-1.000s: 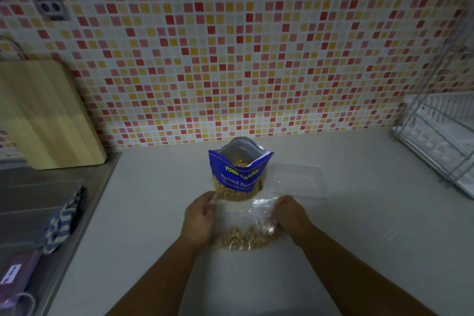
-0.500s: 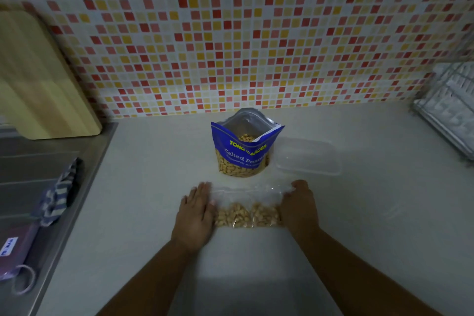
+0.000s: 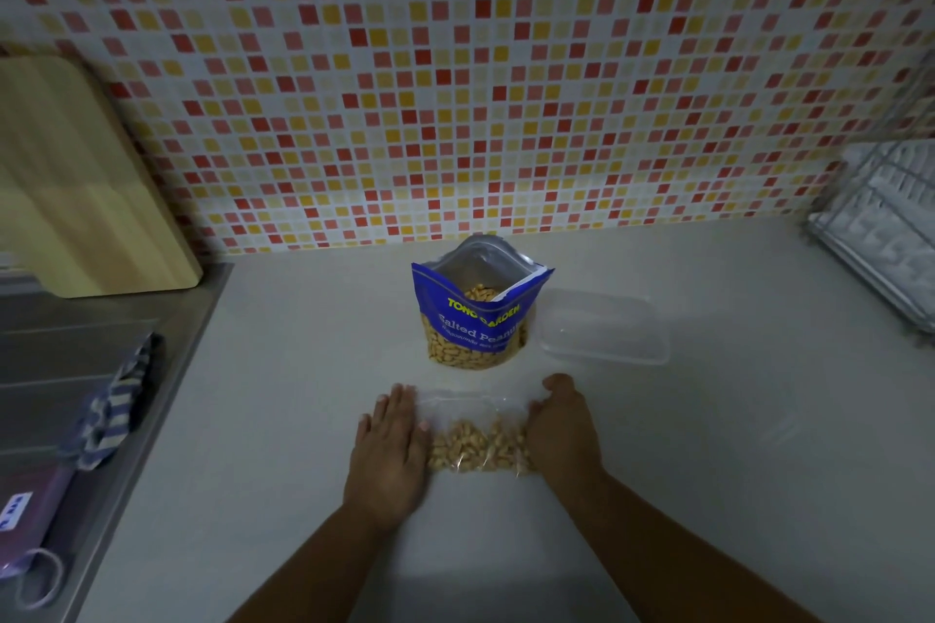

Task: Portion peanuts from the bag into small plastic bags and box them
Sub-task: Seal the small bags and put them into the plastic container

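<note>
Two hands hold my small bag (image 3: 470,412) of peanuts (image 3: 480,450) flat on the surface (image 3: 708,470), lying sideways between them. My left hand (image 3: 389,450) presses with straight fingers (image 3: 399,402), my right hand (image 3: 561,435) curls on its edge, nearer the box (image 3: 602,326)

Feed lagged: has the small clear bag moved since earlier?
Yes. The small clear bag dropped from overlapping the blue peanut bag to flat on the counter, clear of it.

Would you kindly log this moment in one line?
small bag: flat on counter, peanuts inside | left hand: flat on left edge | right hand: curled on right edge | peanut bag: open
</note>
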A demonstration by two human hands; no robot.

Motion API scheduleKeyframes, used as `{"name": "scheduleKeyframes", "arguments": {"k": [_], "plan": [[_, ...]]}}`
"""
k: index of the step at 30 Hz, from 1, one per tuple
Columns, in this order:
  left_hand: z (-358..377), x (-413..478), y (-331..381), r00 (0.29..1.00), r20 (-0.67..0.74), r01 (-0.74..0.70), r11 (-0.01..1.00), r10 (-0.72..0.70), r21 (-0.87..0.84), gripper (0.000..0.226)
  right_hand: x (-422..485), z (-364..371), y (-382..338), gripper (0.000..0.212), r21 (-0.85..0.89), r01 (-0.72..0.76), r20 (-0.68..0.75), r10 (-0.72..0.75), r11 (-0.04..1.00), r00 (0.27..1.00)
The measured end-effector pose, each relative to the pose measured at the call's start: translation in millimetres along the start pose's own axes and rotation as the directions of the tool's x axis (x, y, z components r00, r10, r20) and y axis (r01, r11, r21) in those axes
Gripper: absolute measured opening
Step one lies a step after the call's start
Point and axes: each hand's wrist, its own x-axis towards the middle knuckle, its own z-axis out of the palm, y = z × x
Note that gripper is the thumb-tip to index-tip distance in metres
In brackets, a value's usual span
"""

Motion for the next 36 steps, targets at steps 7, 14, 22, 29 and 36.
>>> {"name": "scheduleKeyframes", "arguments": {"k": [7, 14, 22, 29, 36], "plan": [[-11, 2, 10, 0.958, -0.242, -0.169, 0.985, 0.154, -0.04, 0.051, 0, -8, 8, 0.033, -0.112, 0.128, -0.06, -0.135, 0.985, 0.989], [-17, 25, 116, 0.817, -0.289, -0.54, 0.838, 0.498, -0.08, 0.033, 42, -61, 1, 0.04, -0.177, 0.446, -0.295, -0.479, 0.877, 0.826], [7, 80, 195, 0.89, 0.249, -0.4, 0.916, 0.383, 0.021, 0.114, 120, -139, 10, 0.088, -0.401, 0.434, 0.18, -0.395, 0.807, 0.901], [30, 130, 200, 0.898, 0.405, -0.296, 0.918, 0.174, 0.262, 0.131, 152, -130, 20, 0.124, -0.6, 0.563, 0.521, -0.257, 0.568, 0.814], [45, 152, 193, 0.882, 0.456, -0.293, 0.895, 0.118, 0.335, 0.126, 162, -116, 27, 0.121, -0.592, 0.6, 0.531, -0.299, 0.539, 0.793]]}}
